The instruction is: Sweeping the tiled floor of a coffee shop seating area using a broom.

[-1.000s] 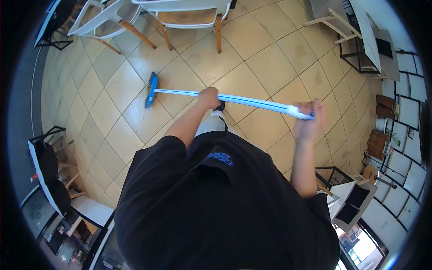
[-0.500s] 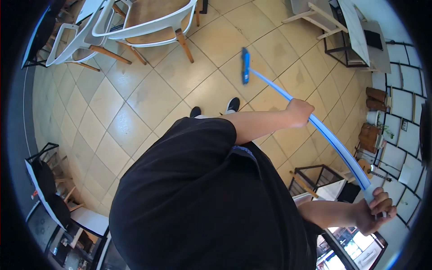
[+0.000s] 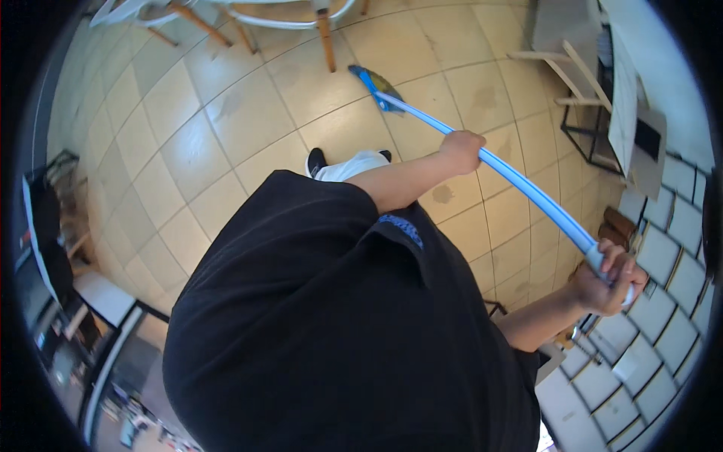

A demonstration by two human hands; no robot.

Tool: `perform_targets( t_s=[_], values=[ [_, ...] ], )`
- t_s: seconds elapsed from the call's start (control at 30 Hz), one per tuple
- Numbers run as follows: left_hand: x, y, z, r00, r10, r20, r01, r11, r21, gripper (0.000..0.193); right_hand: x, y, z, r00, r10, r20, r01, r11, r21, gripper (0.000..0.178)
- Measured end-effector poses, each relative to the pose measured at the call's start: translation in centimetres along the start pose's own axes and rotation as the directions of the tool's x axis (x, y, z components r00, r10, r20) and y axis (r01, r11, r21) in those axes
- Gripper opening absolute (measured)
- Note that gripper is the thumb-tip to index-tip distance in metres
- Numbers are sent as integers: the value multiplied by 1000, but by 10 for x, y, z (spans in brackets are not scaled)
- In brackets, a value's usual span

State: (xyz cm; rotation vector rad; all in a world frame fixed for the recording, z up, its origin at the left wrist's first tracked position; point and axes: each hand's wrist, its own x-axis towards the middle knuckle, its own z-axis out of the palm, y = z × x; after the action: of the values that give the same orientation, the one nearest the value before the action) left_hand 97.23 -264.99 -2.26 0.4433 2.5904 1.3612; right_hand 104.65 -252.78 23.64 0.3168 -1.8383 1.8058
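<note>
A broom with a long blue-and-white handle slants across the view in front of me. My left hand is closed around the lower half of the handle. Near the handle's top end, my right hand has its fingers wrapped round it, with the white tip poking out past them. The blue broom head is on the tiled floor ahead of my feet, tilted, with dark and yellowish bristles fanning to its right.
White chairs with wooden legs stand ahead on the left. At the far right there is a table with a wooden-legged piece beside it. A white tiled wall with dark lines runs along the right. Dark furniture lines the left side.
The broom head has swung left and turned, so its bristles now show. Both hands have shifted left and farther up in the view, still gripping the handle. My view and feet have turned.
</note>
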Motion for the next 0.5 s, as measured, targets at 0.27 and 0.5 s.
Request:
perform_targets(
  t_s=[0.27,0.5],
  values=[
    [-38,-37,-55,969,-192,156,173,977,128,15,30,47,32,970,200,-140,-174,968,178,13],
    [-88,-115,-125,902,-373,217,296,901,317,15,-19,86,110,885,423,-193,-357,884,300,11]
  ],
)
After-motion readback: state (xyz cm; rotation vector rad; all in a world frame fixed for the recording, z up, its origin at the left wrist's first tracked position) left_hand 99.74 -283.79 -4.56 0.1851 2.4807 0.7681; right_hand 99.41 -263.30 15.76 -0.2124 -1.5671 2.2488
